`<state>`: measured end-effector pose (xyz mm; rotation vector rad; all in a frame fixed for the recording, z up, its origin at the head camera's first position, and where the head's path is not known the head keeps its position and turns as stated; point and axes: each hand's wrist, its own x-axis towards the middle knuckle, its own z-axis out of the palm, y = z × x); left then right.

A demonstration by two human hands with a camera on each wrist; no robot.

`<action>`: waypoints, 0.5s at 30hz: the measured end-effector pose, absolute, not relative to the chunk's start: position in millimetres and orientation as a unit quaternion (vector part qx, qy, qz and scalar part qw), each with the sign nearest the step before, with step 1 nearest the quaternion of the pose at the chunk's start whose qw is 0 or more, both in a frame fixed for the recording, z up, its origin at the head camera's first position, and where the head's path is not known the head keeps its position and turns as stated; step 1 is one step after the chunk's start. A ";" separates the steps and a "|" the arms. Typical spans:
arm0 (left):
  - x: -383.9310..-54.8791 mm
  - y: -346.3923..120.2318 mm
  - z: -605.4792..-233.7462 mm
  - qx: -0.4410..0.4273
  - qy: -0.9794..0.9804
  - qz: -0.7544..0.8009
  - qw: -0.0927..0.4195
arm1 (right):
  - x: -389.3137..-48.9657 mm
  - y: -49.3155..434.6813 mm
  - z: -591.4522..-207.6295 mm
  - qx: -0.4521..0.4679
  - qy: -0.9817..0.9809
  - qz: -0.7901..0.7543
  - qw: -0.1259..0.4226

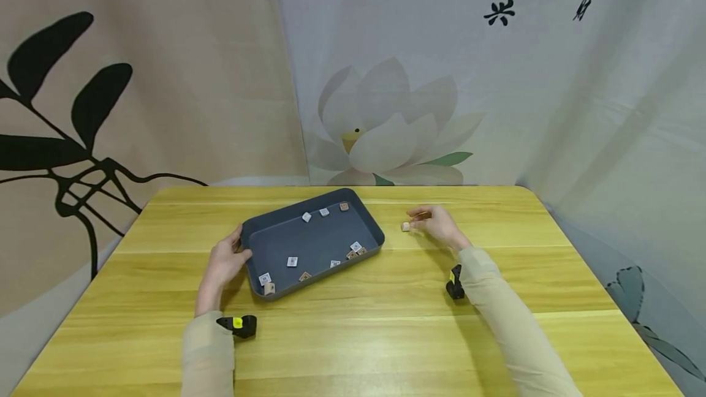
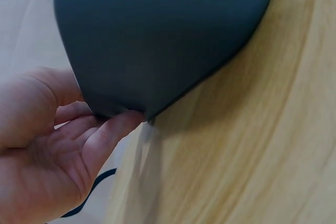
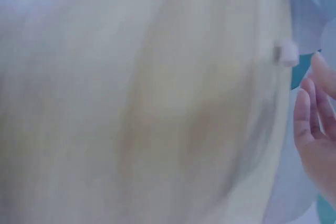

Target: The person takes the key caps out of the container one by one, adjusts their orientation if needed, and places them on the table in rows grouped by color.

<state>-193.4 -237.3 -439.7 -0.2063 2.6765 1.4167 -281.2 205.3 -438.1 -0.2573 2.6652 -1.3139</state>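
A dark grey rectangular tray [image 1: 309,234] stands slanted on the table, with several small white and tan cubes [image 1: 292,261] inside, some showing dark printed marks. My left hand [image 1: 223,262] grips its left end. In the left wrist view, the fingers of that hand [image 2: 58,140] pinch a corner of the tray [image 2: 163,35]. Right of the tray, one small pale cube [image 1: 405,226] lies on the tabletop. Just beyond it is my right hand [image 1: 436,224], fingers loosely bent. The right wrist view has a gap between the cube [image 3: 288,53] and the fingertips [image 3: 302,100].
The yellow wood-grain table [image 1: 375,336] ends at a back edge close behind the tray. A printed cloth backdrop [image 1: 408,48] with a lotus hangs behind it. Each wrist bears a small black camera, one at the left cuff [image 1: 242,326], one at the right cuff [image 1: 455,282].
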 end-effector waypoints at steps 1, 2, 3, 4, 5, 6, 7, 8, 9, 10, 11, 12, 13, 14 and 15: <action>-193.0 -237.4 -439.5 -0.069 0.880 0.466 0.053 | -281.2 202.9 -435.0 -0.090 0.891 -0.439 0.075; -192.7 -237.5 -439.3 -0.069 0.880 0.467 0.052 | -280.9 200.1 -431.5 -0.095 0.888 -0.444 0.073; -192.6 -237.7 -439.3 -0.070 0.879 0.469 0.052 | -280.8 196.8 -428.4 -0.105 0.884 -0.449 0.070; -192.6 -237.9 -439.4 -0.071 0.879 0.470 0.051 | -280.6 193.0 -425.7 -0.115 0.880 -0.455 0.067; -192.5 -238.1 -439.5 -0.071 0.878 0.470 0.051 | -280.4 188.5 -423.2 -0.121 0.872 -0.469 0.071; -192.4 -238.1 -439.5 -0.072 0.878 0.471 0.051 | -280.0 183.5 -420.9 -0.131 0.864 -0.481 0.077; -192.4 -238.2 -439.6 -0.073 0.878 0.471 0.051 | -279.4 177.9 -419.0 -0.142 0.856 -0.489 0.085; -192.3 -238.4 -439.7 -0.073 0.878 0.470 0.052 | -278.7 171.9 -417.4 -0.158 0.848 -0.497 0.093; -192.2 -238.3 -439.6 -0.074 0.878 0.470 0.053 | -278.0 165.7 -416.3 -0.177 0.842 -0.499 0.101; -192.1 -238.4 -439.6 -0.075 0.878 0.470 0.053 | -277.0 159.3 -415.5 -0.192 0.836 -0.501 0.115; -192.1 -238.4 -439.5 -0.075 0.878 0.470 0.054 | -276.1 153.0 -415.0 -0.207 0.829 -0.504 0.130; -192.1 -238.5 -439.6 -0.075 0.878 0.470 0.055 | -275.1 147.1 -415.2 -0.227 0.823 -0.500 0.144; -192.0 -238.5 -439.5 -0.076 0.877 0.470 0.056 | -274.3 141.3 -415.5 -0.244 0.820 -0.494 0.156; -191.8 -238.4 -439.4 -0.076 0.877 0.472 0.056 | -273.4 135.7 -416.0 -0.262 0.815 -0.489 0.168; -191.7 -238.4 -439.3 -0.076 0.876 0.473 0.057 | -272.6 130.6 -416.6 -0.278 0.811 -0.482 0.181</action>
